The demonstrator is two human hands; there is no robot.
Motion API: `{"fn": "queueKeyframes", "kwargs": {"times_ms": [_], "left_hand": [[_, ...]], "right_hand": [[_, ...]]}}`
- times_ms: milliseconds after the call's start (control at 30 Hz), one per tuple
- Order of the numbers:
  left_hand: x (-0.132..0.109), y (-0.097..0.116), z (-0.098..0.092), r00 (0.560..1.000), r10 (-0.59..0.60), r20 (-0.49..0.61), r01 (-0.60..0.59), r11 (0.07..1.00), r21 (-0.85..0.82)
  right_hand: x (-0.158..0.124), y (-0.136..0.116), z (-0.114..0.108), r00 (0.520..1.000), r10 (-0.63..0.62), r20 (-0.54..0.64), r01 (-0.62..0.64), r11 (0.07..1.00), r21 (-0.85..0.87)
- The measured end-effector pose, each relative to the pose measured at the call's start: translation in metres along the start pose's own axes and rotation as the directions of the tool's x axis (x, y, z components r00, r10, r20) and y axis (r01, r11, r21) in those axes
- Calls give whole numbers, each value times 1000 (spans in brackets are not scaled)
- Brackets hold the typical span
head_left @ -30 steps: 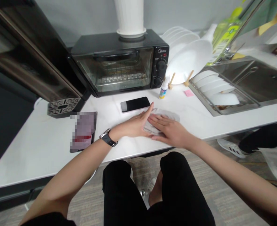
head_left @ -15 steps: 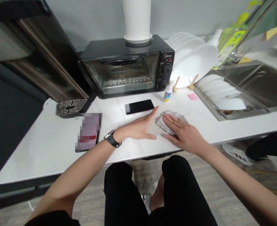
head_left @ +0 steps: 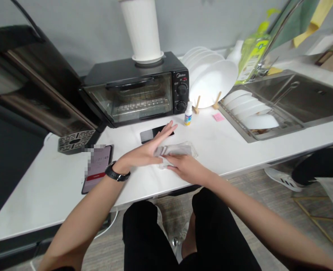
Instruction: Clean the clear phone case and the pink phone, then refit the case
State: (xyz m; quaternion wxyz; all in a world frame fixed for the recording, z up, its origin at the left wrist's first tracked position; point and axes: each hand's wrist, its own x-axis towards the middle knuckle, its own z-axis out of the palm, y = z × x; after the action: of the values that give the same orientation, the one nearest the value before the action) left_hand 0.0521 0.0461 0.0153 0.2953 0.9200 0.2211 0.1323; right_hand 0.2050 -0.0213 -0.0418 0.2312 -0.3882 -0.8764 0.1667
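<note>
A crumpled, thin whitish sheet (head_left: pixel 183 149) lies on the white counter; whether it is tissue or plastic I cannot tell. My right hand (head_left: pixel 187 169) has its fingers closed on the near left part of this sheet. Beside the sheet's left end, my left hand (head_left: pixel 146 152) stands on edge with fingers stretched out and thumb apart, holding nothing. Behind the left fingers, partly covered by them, is a dark-screened phone (head_left: pixel 149 136). A small white spray bottle (head_left: pixel 188 114) with a blue and yellow label stands beyond the sheet.
Another phone (head_left: pixel 98 165) with a lit screen lies left of my wrist. At the back stands a toaster oven (head_left: pixel 138 94) with a white pot (head_left: pixel 144 34) on top. White plates (head_left: pixel 211 79) stand in a rack near the sink (head_left: pixel 310 94). A pink note (head_left: pixel 219 117) lies nearby.
My right hand has slid the sheet left, against my left hand, and its flat fingers have drawn closed on it. My left hand now covers part of the dark phone. The view has shifted right.
</note>
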Motion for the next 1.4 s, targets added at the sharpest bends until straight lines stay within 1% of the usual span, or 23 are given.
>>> {"fn": "queueKeyframes", "kwargs": {"times_ms": [33, 100, 167, 233, 367, 467, 600, 700, 800, 833, 900, 967, 1000, 1067, 1133, 1167, 1200, 1233, 1267, 1300, 1333, 1367, 1400], "left_hand": [[3, 0, -1, 989, -50, -141, 51, 999, 3], [7, -5, -1, 902, -142, -407, 189, 979, 76], [10, -17, 3, 824, -188, -534, 328, 927, 181], [10, -30, 7, 816, -217, -536, 391, 890, 236], [7, -47, 14, 866, -260, -427, 394, 881, 263], [7, -49, 17, 878, -265, -399, 382, 890, 248], [8, -44, 16, 837, -278, -472, 405, 894, 192], [8, -36, 10, 807, -286, -517, 368, 928, 62], [10, -24, 6, 794, -366, -484, 252, 925, -286], [11, -20, 5, 805, -400, -438, 201, 879, -433], [12, -11, 7, 829, -421, -367, 156, 806, -572], [13, -4, 11, 896, -419, -147, 116, 541, -833], [13, -1, 14, 911, -407, -64, 126, 424, -897], [13, 3, 20, 929, -361, 77, 165, 219, -962], [12, 4, 25, 935, -330, 132, 175, 105, -979], [12, 4, 27, 938, -321, 129, 160, 73, -984], [11, 4, 29, 942, -320, 104, 128, 55, -990], [11, 3, 30, 944, -324, 67, 87, 48, -995], [11, 2, 31, 942, -336, 20, 40, 52, -998], [10, 0, 31, 935, -354, -27, -1, 72, -997], [10, -3, 31, 925, -375, -69, -32, 103, -994], [9, -5, 30, 912, -397, -101, -49, 139, -989], [8, -8, 30, 904, -410, -122, -55, 171, -984]], "right_hand": [[2, 0, 1, 1000, 6, -1, -6, 1000, 6], [7, 0, 2, 998, -57, 2, 57, 997, 43], [9, -1, -1, 994, -93, -57, 98, 990, 104], [9, -3, -7, 984, -19, -179, 48, 986, 161], [2, -6, -17, 898, 198, -392, -105, 964, 245], [1, -6, -18, 854, 249, -457, -132, 953, 274], [2, -7, -18, 836, 261, -482, -129, 949, 289], [1, -8, -20, 799, 283, -530, -141, 946, 292], [-2, -8, -20, 726, 327, -606, -177, 939, 295], [-2, -8, -19, 693, 346, -632, -189, 934, 304], [-2, -8, -18, 626, 381, -680, -202, 922, 331], [-1, -7, -20, 561, 394, -728, -194, 917, 348], [1, -7, -24, 527, 387, -757, -181, 921, 345], [7, -9, -37, 448, 347, -824, -143, 938, 317], [20, -12, -55, 381, 276, -882, -101, 961, 257], [28, -13, -63, 377, 227, -898, -80, 974, 213], [38, -14, -69, 419, 162, -893, -48, 986, 157], [49, -13, -74, 510, 81, -857, 1, 996, 94], [60, -11, -75, 622, -13, -783, 62, 998, 32], [71, -7, -74, 727, -104, -679, 129, 992, -15], [80, -2, -70, 803, -174, -570, 183, 982, -43], [87, 5, -65, 842, -209, -498, 209, 976, -57], [93, 13, -60, 853, -210, -479, 204, 977, -65]]}}
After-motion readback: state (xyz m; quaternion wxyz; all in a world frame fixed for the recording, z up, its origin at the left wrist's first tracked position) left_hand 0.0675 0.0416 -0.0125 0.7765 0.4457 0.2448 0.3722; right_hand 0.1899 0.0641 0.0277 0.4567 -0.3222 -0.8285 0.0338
